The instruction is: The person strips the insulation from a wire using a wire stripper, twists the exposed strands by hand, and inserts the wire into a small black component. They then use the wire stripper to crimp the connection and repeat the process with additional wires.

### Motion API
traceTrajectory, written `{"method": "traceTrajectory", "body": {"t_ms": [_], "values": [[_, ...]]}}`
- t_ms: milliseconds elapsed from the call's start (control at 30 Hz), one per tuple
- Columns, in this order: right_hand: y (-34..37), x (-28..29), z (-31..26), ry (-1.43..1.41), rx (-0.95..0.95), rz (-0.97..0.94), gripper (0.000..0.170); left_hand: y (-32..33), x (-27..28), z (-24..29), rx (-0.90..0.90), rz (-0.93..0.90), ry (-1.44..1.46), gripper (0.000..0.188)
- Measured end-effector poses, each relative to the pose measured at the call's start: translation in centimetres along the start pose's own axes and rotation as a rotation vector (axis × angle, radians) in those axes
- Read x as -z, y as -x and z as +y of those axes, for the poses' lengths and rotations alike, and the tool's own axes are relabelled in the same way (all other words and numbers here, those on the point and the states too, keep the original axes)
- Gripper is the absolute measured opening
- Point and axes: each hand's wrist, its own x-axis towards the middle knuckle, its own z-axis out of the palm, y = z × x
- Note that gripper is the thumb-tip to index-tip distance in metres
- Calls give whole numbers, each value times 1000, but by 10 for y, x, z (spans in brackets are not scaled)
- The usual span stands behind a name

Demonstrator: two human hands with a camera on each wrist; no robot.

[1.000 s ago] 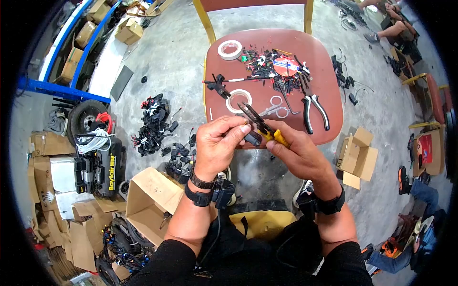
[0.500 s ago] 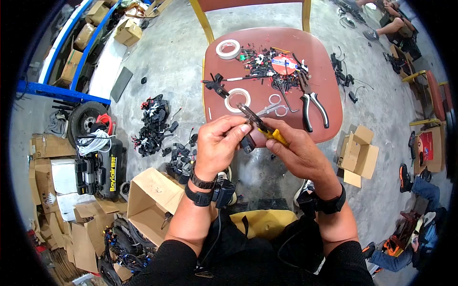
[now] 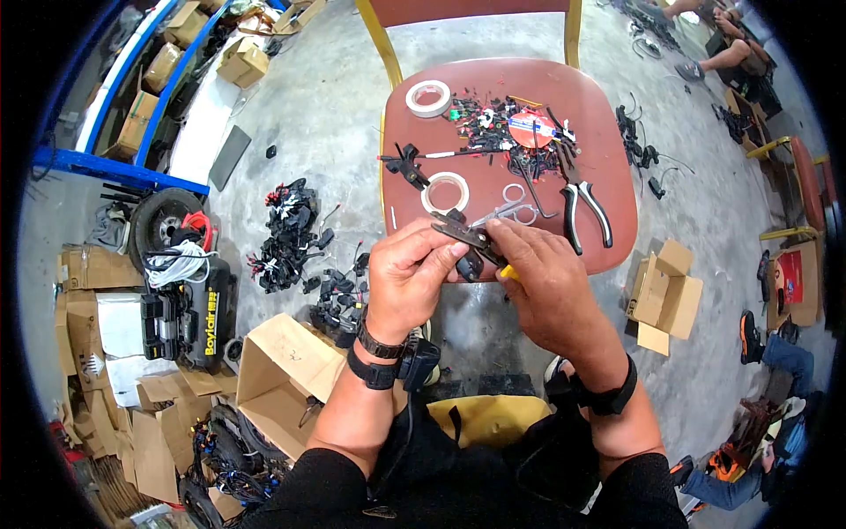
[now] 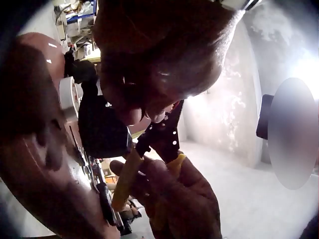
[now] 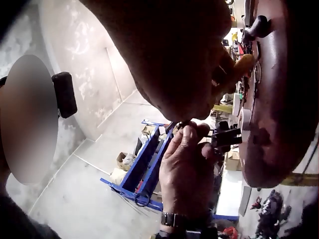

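Over the near edge of the red chair seat (image 3: 546, 79), the head view shows the left hand (image 3: 410, 273) pinching a black plastic part (image 3: 470, 267), while the right hand (image 3: 546, 278) grasps yellow-handled pliers (image 3: 508, 272), their dark head right by the left thumb. A slip of that tool could nip the thumb, and so small a grip could let the part drop to the concrete floor (image 3: 335, 115). Farther over the seat lie two tape rolls (image 3: 429, 111), scissors (image 3: 504, 210), black-and-white pliers (image 3: 577, 185) and a pile of small parts (image 3: 493, 132); a blue rack (image 3: 123, 176) stands far left, an open cardboard box (image 3: 652, 295) right. Seen from the left wrist, the right fingers wrap the yellow handles, near the part. Seen from the right wrist, the left fingertips' contact is too dark to make out.
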Motion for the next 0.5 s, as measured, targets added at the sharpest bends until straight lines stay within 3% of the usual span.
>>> {"method": "traceTrajectory", "body": {"t_ms": [67, 200, 233, 333, 500], "values": [[0, -3, 3, 93, 65, 54, 53, -1, -4, 2, -42, 40, 42, 6], [-4, -4, 6, 165, 123, 106, 51, -7, 0, 1, -229, 31, -167, 6], [-3, -6, 10, 183, 140, 123, 51, -5, 0, 6, -153, 29, -142, 8], [-4, -7, 13, 214, 168, 155, 51, -10, -3, 2, -239, 46, -116, 7], [-7, -5, 12, 257, 164, 148, 50, -14, -1, 4, -231, 23, -129, 5]]}}
